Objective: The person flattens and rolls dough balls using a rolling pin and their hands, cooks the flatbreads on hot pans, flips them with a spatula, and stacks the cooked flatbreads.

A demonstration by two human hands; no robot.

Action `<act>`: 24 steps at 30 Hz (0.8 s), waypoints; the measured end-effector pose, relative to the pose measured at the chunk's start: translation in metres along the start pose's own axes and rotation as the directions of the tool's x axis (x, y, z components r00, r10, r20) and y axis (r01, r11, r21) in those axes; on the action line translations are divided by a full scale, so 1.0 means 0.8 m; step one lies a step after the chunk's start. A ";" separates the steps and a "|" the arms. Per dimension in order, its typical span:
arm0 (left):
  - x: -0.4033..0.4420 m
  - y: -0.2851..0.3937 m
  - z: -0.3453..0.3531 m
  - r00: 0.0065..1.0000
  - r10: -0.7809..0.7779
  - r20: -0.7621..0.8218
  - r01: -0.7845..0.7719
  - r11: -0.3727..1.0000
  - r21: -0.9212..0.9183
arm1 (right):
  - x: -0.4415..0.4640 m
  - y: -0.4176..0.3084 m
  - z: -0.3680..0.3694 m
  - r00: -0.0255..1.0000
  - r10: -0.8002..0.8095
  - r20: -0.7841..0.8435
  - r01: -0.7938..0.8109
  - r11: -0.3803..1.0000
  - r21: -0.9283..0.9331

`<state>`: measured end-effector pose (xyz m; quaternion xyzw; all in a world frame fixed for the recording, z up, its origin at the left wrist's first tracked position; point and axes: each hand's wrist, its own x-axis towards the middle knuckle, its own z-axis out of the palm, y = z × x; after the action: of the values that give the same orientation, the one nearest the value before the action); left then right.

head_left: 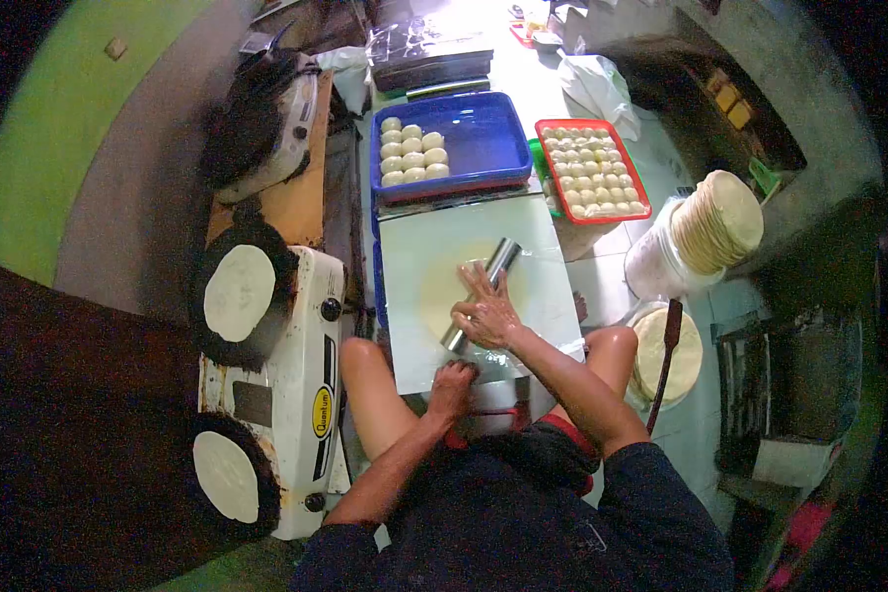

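My right hand (488, 311) lies across a shiny metal rolling pin (504, 259), its fingers spread over the pin. Beneath the pin is a thin, pale round of dough (436, 286), partly covered by the hand, on a white board (543, 345). At the board's near edge, my left hand (453, 388) is closed with curled fingers; what they hold, if anything, is hidden. Beyond the board, a blue tray (488, 138) has rows of dough balls (414, 153) along its left side.
A red tray (644, 209) full of dough balls stands right of the blue one. Further right are stacked flat rounds (725, 222) and a dark wooden paddle (666, 350). On the left, a white stove (306, 296) bears two dark pans with flatbreads (239, 293).
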<state>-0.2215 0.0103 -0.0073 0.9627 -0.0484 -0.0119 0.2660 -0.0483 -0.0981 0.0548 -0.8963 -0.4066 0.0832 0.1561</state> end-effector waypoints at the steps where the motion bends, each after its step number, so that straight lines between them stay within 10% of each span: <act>1: 0.002 0.005 -0.007 1.000 -0.014 0.023 0.014 1.000 -0.004 | -0.004 0.000 -0.010 0.999 0.048 0.022 -0.047 0.999 -0.026; 5: 0.006 -0.001 -0.001 1.000 0.008 -0.004 -0.008 1.000 -0.016 | 0.000 0.029 0.014 0.988 0.133 -0.079 -0.110 0.963 0.248; 14: 0.017 0.007 -0.045 0.992 0.098 0.079 -0.086 0.986 -0.143 | 0.056 0.045 0.035 0.902 -0.063 -0.426 0.006 0.991 -0.133; 17: 0.044 0.006 -0.047 0.978 0.129 -0.166 -0.137 0.990 -0.042 | 0.105 0.061 0.040 0.873 -0.117 -0.474 0.075 0.992 -0.105; 24: 0.201 -0.067 -0.058 0.967 0.189 0.173 -0.231 0.935 0.268 | 0.055 0.130 -0.062 0.757 0.171 -0.630 -0.067 0.980 0.186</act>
<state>-0.0545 0.0635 0.0055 0.9768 -0.1715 -0.0462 0.1194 0.0672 -0.1397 0.0639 -0.8798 -0.2632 -0.1885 0.3481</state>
